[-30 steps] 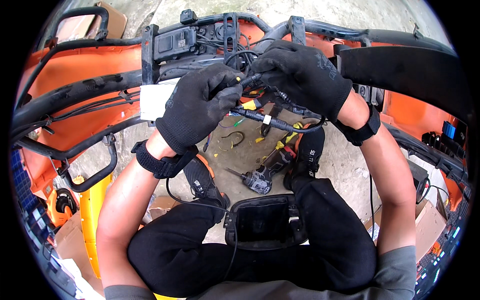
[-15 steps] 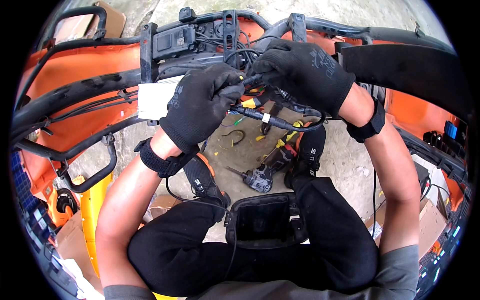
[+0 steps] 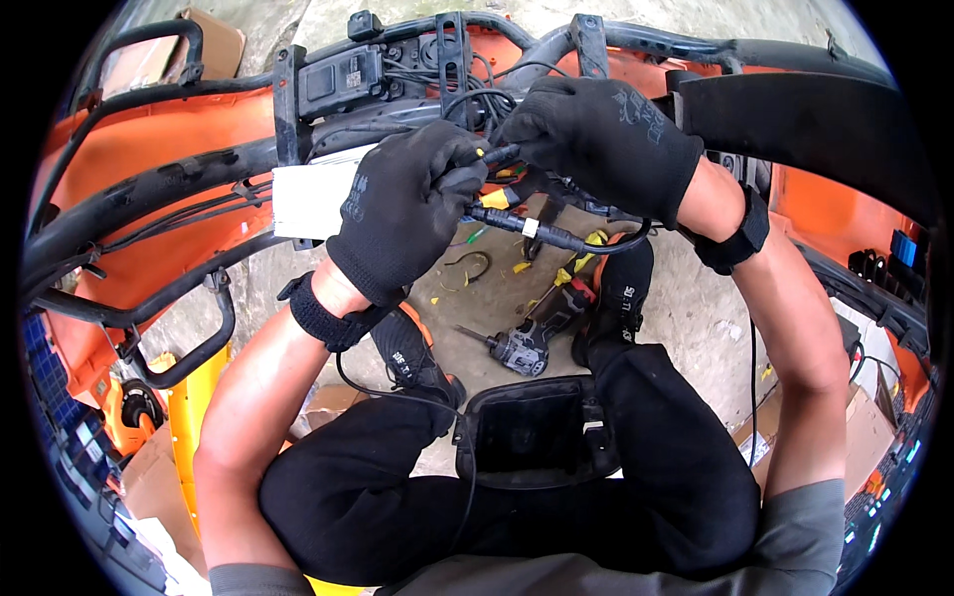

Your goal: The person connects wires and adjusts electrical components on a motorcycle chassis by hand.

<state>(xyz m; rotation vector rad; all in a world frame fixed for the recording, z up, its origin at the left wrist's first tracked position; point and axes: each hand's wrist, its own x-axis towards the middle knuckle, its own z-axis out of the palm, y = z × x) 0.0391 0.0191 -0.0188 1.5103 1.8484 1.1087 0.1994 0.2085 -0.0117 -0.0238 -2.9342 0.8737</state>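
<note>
Left hand (image 3: 399, 209) pinches black cable piece (image 3: 503, 155) at one end; right hand (image 3: 608, 147) grips other, probably bracing it from both sides. Piece held by near edge of frame (image 3: 199, 176), above floor (image 3: 696, 308). Banded cable (image 3: 558, 237) loops below, apparently slack.
</note>
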